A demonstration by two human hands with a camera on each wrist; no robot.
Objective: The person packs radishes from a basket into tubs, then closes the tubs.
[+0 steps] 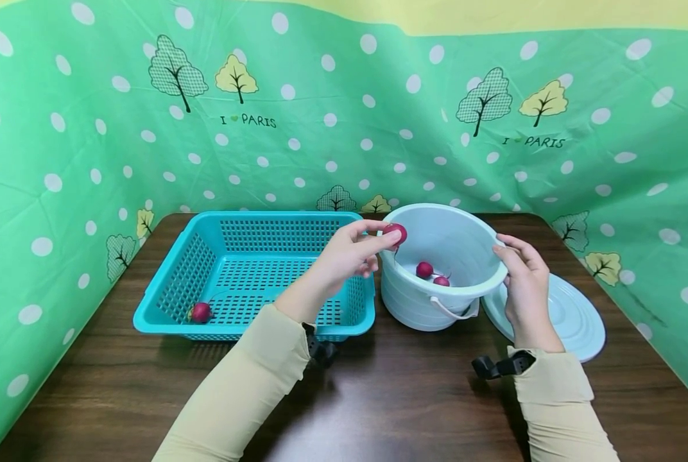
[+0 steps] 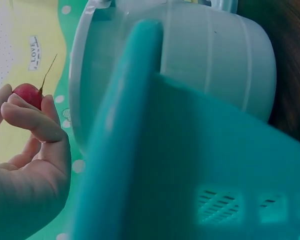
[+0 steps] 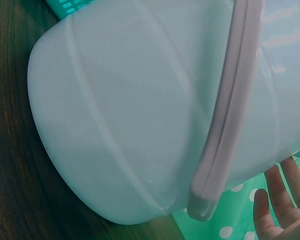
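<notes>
My left hand (image 1: 346, 255) pinches a red radish (image 1: 396, 235) between thumb and fingertips, right at the left rim of the pale blue bucket (image 1: 419, 307). A thin root trails from that radish (image 2: 29, 95) in the left wrist view. My right hand (image 1: 524, 292) grips the bucket's right rim with thumb and fingers. Inside the bucket lie two radishes (image 1: 425, 270), and its handle (image 1: 454, 310) hangs down at the front. One more radish (image 1: 201, 312) sits in the front left corner of the turquoise basket (image 1: 251, 330).
The bucket's round lid (image 1: 575, 317) lies on the dark wooden table (image 1: 402, 398), partly behind my right hand. Basket and bucket stand side by side. A green dotted cloth (image 1: 332, 96) hangs behind the table and along its sides.
</notes>
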